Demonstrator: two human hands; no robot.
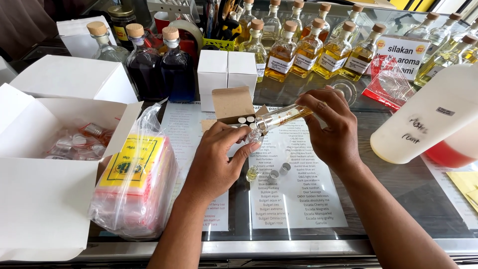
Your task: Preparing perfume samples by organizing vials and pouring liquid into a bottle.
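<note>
Head view, centre of frame: right hand (332, 130) holds a glass cylinder (281, 117) tilted, its upper end pinched between thumb and fingers, its lower end pointing down-left. Yellow liquid shows in the part of the cylinder nearest the right fingers. Left hand (219, 157) is curled around a small vial (254, 135); the vial sits between thumb and fingertips, its top touching or just under the cylinder's lower end. Fingers of both hands are closed on their items.

Below the hands, centre: a second small vial (252, 173) with yellow liquid stands upright on a printed sheet (294, 199), with two silver caps (279, 171) just beside it to the right. The sheet lies on a glass counter (408, 194).

Behind the left hand: an open brown carton (233, 105) shows vial tops in a row. Two white boxes (227, 70) stand behind it.

Upper centre and right: a row of corked bottles (308, 50) with yellow liquid. Upper left: three corked bottles, two of them dark (159, 69).

Left of frame: an open white box (35, 164) holding bagged items, and a stack of plastic bags (134, 184) with a yellow label, just left of the left forearm.

Right edge: a large white squeeze bottle (428, 119) lies tilted, well apart from the right hand.
</note>
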